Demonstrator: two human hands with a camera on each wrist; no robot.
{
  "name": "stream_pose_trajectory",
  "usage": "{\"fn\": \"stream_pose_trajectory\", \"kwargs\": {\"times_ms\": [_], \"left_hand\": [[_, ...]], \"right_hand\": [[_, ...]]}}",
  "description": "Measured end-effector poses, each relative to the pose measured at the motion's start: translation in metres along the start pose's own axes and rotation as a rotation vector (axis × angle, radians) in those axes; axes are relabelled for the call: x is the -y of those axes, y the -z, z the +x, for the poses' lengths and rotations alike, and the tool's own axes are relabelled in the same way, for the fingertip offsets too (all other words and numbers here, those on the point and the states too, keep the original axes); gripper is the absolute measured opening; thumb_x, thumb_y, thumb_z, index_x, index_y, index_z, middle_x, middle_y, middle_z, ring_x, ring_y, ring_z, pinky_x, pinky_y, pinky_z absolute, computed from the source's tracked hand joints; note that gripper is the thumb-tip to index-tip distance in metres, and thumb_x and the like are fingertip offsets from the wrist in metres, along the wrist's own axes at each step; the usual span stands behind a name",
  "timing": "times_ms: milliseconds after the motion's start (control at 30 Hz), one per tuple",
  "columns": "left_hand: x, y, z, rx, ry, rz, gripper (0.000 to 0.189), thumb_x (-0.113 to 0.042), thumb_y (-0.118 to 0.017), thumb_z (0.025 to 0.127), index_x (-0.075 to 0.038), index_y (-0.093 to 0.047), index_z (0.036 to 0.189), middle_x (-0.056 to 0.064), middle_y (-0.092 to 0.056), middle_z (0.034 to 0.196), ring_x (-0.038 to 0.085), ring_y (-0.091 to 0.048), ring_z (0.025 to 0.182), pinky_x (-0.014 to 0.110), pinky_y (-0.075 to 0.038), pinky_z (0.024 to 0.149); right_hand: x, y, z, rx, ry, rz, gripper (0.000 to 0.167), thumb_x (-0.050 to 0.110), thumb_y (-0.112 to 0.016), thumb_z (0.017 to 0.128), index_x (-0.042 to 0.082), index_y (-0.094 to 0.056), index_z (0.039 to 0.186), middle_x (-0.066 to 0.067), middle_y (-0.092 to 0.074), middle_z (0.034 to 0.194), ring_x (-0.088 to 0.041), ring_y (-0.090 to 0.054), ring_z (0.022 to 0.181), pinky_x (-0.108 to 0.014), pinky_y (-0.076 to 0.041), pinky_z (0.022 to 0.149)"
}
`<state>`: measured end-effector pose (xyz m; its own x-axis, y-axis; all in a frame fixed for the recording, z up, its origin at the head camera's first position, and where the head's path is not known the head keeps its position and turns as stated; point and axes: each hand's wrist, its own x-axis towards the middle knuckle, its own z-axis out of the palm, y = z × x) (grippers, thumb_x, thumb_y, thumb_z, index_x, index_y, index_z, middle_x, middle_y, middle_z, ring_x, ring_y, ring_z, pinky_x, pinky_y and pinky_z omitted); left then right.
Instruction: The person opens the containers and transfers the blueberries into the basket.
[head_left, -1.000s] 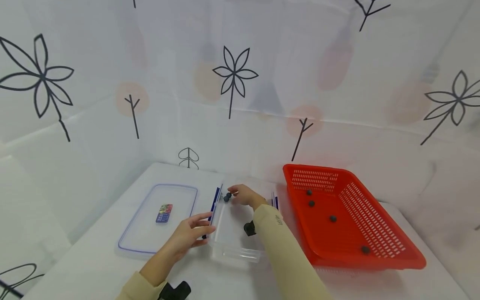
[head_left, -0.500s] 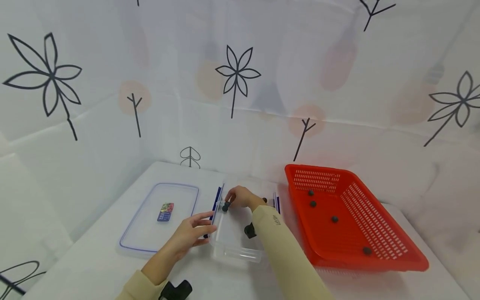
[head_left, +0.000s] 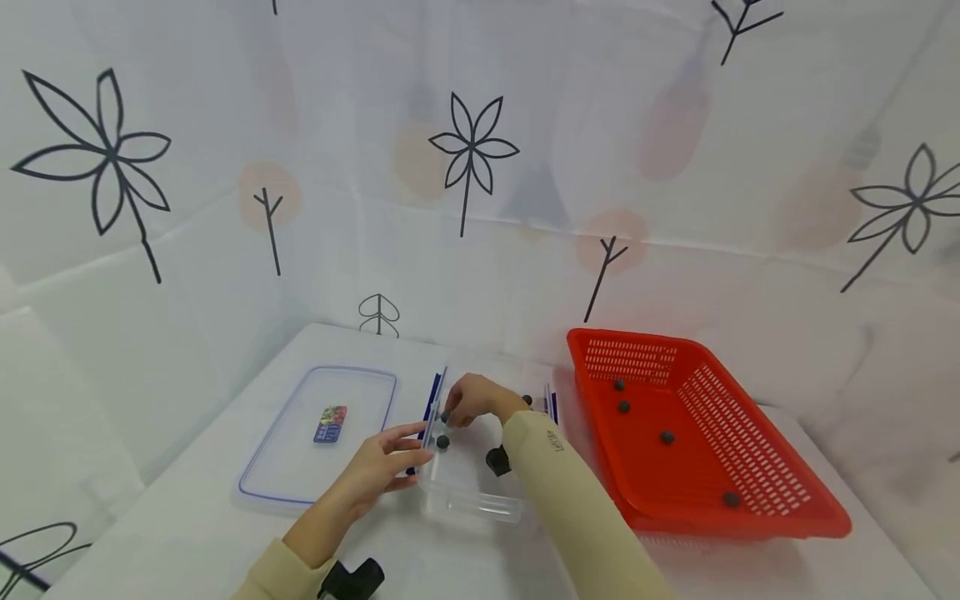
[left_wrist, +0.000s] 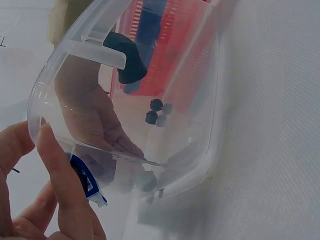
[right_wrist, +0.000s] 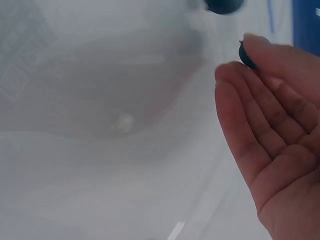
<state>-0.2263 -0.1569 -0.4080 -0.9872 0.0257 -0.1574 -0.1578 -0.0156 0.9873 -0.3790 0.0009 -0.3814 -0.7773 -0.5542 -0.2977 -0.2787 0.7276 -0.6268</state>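
Observation:
A clear plastic box (head_left: pixel 480 505) with blue side latches stands mid-table. My left hand (head_left: pixel 378 468) holds its left rim, thumb and finger meeting there in the left wrist view. Inside the box, my right hand (head_left: pixel 474 400) pinches a dark blueberry (right_wrist: pixel 246 56) between thumb and fingertips, near the left wall. Another blueberry (head_left: pixel 442 442) lies loose on the box floor, nearer me. Toward the right side sits one more blueberry (head_left: pixel 527 399), partly hidden by the right wrist; the left wrist view has two blueberries (left_wrist: pixel 156 105) side by side, seen through the plastic.
A red perforated basket (head_left: pixel 622 492) stands to the right, with several blueberries (head_left: pixel 667 437) scattered on its floor. Left of the box lies a clear, blue-edged lid (head_left: pixel 277 467) with a printed label (head_left: pixel 330 424). A patterned white cloth (head_left: pixel 337 167) hangs behind the table.
My right hand has moved slightly left and toward me inside the box. The two blueberries by its fingers have come apart, one now pinched, one loose nearer me. The left hand stays put.

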Motion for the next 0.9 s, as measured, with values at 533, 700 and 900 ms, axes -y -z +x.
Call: {"fn": "stream_pose_trajectory", "kwargs": {"times_ms": [533,700,900], "left_hand": [[0.003,-0.005,-0.003,-0.007,-0.022,0.006,0.051,-0.011,-0.069,0.084,-0.005,-0.052,0.131,0.020,-0.049,0.121,0.026,-0.058,0.092,0.036,-0.054,0.074],[0.002,-0.005,-0.004,-0.013,-0.016,0.016,0.051,-0.012,-0.069,0.084,-0.005,-0.052,0.132,0.019,-0.050,0.121,0.026,-0.058,0.091,0.034,-0.054,0.073],[0.002,-0.006,-0.005,-0.019,-0.007,0.029,0.050,-0.011,-0.067,0.085,-0.004,-0.051,0.132,0.020,-0.049,0.120,0.026,-0.056,0.089,0.034,-0.054,0.072]], "right_hand": [[0.028,0.036,-0.083,-0.156,0.200,0.328,0.020,0.015,-0.072,0.082,0.003,-0.067,0.097,-0.007,-0.069,0.086,-0.025,-0.067,0.081,-0.031,-0.054,0.075],[0.040,0.036,-0.120,-0.216,0.189,0.354,0.024,0.020,-0.072,0.082,0.007,-0.065,0.100,-0.005,-0.069,0.087,-0.019,-0.067,0.079,-0.034,-0.052,0.080],[0.044,0.031,-0.160,-0.287,0.171,0.411,0.023,0.019,-0.075,0.080,0.008,-0.066,0.098,-0.006,-0.068,0.084,-0.020,-0.067,0.079,-0.035,-0.052,0.082]]}}
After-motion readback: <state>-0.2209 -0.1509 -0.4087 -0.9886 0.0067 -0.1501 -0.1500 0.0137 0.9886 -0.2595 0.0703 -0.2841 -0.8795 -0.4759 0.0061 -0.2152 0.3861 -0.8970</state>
